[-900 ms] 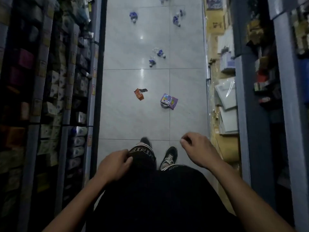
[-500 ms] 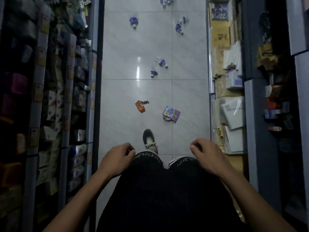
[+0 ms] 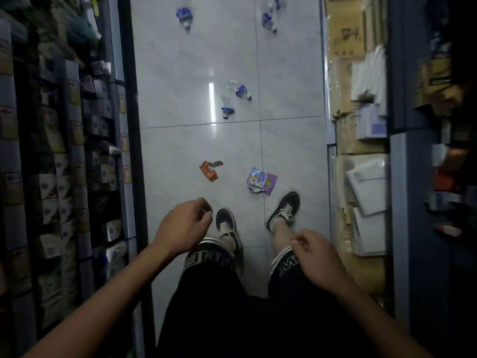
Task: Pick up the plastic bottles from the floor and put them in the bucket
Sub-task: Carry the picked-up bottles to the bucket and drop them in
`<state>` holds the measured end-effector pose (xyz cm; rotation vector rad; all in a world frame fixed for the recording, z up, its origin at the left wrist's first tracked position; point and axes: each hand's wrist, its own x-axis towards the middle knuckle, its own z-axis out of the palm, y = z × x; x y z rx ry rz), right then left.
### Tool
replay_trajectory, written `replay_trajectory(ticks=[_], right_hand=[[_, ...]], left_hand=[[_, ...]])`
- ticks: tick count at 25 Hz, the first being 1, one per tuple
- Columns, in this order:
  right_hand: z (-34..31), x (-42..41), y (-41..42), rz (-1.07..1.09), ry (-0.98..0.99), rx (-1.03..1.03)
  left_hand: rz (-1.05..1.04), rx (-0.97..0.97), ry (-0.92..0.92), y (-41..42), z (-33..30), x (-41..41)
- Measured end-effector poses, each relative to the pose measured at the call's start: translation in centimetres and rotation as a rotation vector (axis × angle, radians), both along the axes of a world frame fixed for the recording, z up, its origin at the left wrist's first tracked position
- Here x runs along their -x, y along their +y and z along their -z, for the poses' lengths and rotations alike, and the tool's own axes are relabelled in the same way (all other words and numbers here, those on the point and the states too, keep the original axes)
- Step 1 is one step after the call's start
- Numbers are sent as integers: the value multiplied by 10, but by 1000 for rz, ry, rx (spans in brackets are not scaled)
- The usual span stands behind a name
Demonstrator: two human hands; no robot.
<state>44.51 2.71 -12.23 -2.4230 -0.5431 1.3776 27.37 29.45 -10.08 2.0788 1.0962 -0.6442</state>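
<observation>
Several crushed clear plastic bottles with blue labels lie on the white tiled floor ahead of me. Two lie close together mid-aisle, one (image 3: 238,89) and another (image 3: 227,107) just below it. Farther off lie a bottle (image 3: 184,17) at the upper left and a bottle (image 3: 268,20) at the upper right. My left hand (image 3: 183,224) hangs over my left knee, fingers loosely curled, holding nothing. My right hand (image 3: 316,255) hangs over my right thigh, also loosely curled and empty. No bucket is in view.
An orange wrapper (image 3: 209,171) and a purple snack packet (image 3: 262,180) lie on the floor just ahead of my shoes. Stocked shelves (image 3: 77,161) wall the aisle's left side; boxes and white packages (image 3: 366,182) line the right.
I have stepped forward along the aisle; my right foot now leads beside the purple packet. The bottles and wrappers are nearer. Both hands stay empty, swinging slightly.
</observation>
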Motion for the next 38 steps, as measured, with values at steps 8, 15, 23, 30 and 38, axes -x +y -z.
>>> replay_trajectory(ticks=[8, 15, 23, 30, 38], right_hand=[[275, -9, 64, 216, 156, 125], [600, 11, 137, 430, -36, 232], [783, 27, 180, 483, -317, 535], [713, 47, 160, 433, -256, 344], [460, 14, 162, 394, -172, 127]], left_hand=[[-330, 158, 164, 10, 281, -55], [-700, 7, 189, 49, 624, -46], [-694, -503, 262, 81, 818, -40], [-409, -198, 11, 39, 736, -55], [-293, -79, 31, 28, 476, -75]])
